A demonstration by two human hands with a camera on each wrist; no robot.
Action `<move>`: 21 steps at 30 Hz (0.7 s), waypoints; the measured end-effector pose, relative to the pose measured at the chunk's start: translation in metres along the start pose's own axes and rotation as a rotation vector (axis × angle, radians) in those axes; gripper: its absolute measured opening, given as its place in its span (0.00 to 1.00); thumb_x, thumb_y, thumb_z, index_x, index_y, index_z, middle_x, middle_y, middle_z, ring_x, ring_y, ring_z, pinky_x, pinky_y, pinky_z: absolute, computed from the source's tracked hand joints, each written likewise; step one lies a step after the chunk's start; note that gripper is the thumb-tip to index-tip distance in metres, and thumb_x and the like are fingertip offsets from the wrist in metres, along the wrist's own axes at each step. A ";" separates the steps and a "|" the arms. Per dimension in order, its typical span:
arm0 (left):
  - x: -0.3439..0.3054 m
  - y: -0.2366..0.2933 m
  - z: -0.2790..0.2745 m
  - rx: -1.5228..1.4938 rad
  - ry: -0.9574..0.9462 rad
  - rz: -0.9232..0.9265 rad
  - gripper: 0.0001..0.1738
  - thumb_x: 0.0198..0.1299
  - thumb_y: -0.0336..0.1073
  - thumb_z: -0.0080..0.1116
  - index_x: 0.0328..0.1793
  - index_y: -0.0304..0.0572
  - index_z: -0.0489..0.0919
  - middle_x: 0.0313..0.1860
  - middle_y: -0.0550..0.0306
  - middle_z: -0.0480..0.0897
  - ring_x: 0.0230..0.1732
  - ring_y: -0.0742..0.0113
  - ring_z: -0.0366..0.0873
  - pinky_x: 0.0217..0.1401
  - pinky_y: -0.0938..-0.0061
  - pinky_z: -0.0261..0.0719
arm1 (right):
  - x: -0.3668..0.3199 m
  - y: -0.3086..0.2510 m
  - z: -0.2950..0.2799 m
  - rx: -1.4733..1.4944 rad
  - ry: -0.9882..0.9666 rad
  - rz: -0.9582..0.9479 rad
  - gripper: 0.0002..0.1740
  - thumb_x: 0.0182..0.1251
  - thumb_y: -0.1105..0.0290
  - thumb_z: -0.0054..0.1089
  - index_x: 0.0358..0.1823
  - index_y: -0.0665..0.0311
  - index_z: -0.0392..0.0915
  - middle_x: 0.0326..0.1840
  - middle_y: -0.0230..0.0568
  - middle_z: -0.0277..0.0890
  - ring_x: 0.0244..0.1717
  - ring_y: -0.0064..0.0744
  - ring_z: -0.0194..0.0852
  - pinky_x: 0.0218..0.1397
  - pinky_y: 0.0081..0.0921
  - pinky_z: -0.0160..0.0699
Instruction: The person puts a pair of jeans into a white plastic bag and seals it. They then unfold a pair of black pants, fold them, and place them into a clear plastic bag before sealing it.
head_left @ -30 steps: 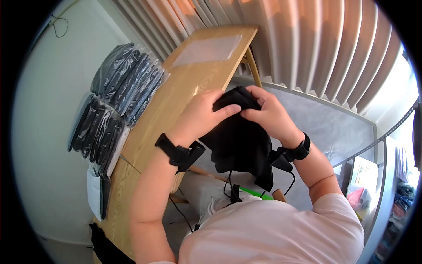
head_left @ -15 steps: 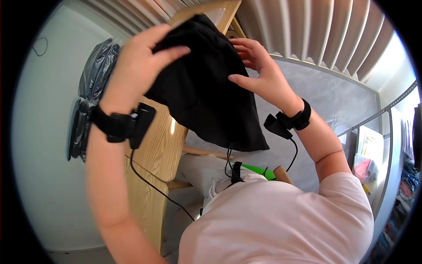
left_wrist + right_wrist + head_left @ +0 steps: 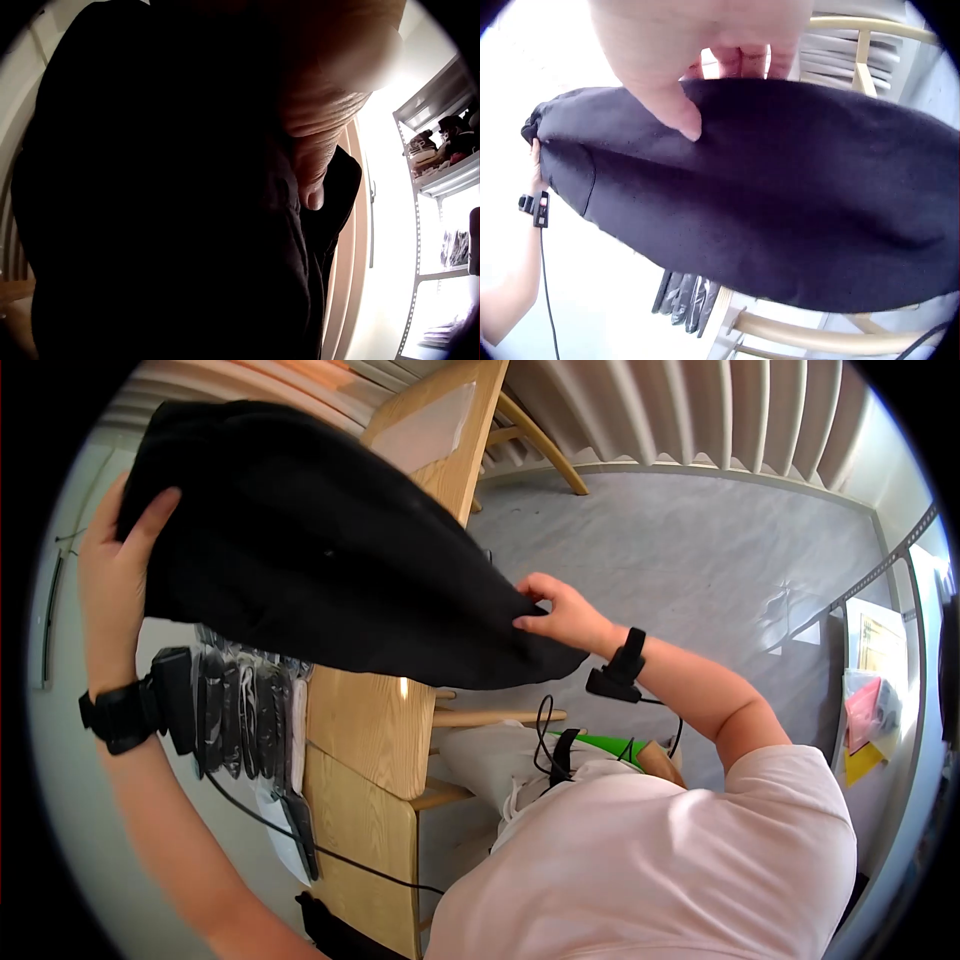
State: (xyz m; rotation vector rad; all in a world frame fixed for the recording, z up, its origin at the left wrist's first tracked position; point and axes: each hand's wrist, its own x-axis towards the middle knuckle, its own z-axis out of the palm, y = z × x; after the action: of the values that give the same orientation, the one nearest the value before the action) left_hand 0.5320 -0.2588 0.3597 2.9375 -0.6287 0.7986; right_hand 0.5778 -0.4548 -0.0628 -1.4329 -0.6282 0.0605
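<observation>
A large piece of black cloth, seemingly a garment (image 3: 320, 550), is stretched in the air between both hands, over the table's near part. My left hand (image 3: 118, 575) grips its far-left end, thumb on the near face and the other fingers hidden behind it. At the lower right end, my right hand (image 3: 568, 618) pinches the edge between thumb and fingers. A curved seam shows on the black garment (image 3: 765, 187) in the right wrist view, with the right thumb (image 3: 682, 124) lying on its face. Dark cloth fills most of the left wrist view beside the left thumb (image 3: 313, 180).
Bagged folded clothes (image 3: 245, 710) are stacked along the left side of the wooden table (image 3: 365, 735). A clear plastic bag (image 3: 425, 430) lies at the table's far end. On the right stands a shelf rack (image 3: 900, 660); pleated curtains (image 3: 700, 410) hang behind. Cables run from both wrists.
The black garment was bunched between both hands, then spread open. My left hand has swung up and far left with one end, while the right hand has shifted slightly down along the edge.
</observation>
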 end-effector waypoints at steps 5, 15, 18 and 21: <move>0.003 -0.017 -0.017 0.139 0.045 0.002 0.22 0.61 0.39 0.60 0.59 0.37 0.76 0.50 0.55 0.81 0.50 0.70 0.77 0.56 0.79 0.70 | -0.020 -0.003 0.015 -0.258 0.306 -0.245 0.12 0.48 0.76 0.66 0.33 0.63 0.71 0.36 0.39 0.69 0.37 0.44 0.68 0.42 0.34 0.69; 0.005 -0.035 -0.023 0.261 0.107 -0.007 0.24 0.61 0.43 0.60 0.61 0.41 0.75 0.54 0.54 0.80 0.54 0.67 0.76 0.61 0.76 0.68 | -0.047 -0.009 -0.001 -0.575 0.588 -0.530 0.14 0.41 0.77 0.69 0.29 0.58 0.73 0.34 0.35 0.68 0.35 0.40 0.66 0.39 0.34 0.63; 0.005 -0.037 -0.023 0.274 0.104 -0.004 0.23 0.62 0.44 0.59 0.61 0.41 0.75 0.54 0.54 0.80 0.55 0.66 0.76 0.61 0.75 0.68 | -0.054 -0.012 -0.011 -0.558 0.624 -0.541 0.16 0.39 0.79 0.69 0.31 0.58 0.73 0.34 0.35 0.69 0.34 0.40 0.66 0.38 0.34 0.64; 0.005 -0.034 -0.022 0.347 0.131 -0.005 0.23 0.63 0.45 0.57 0.61 0.42 0.75 0.53 0.55 0.80 0.54 0.67 0.76 0.61 0.75 0.68 | -0.058 -0.013 -0.023 -0.468 0.492 -0.520 0.16 0.44 0.77 0.68 0.36 0.60 0.74 0.33 0.39 0.75 0.34 0.44 0.71 0.37 0.36 0.68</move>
State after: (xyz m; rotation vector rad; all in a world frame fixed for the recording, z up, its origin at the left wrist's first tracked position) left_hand 0.5382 -0.2266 0.3836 3.1481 -0.5186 1.1992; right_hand 0.5346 -0.5013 -0.0718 -1.6024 -0.6035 -0.8721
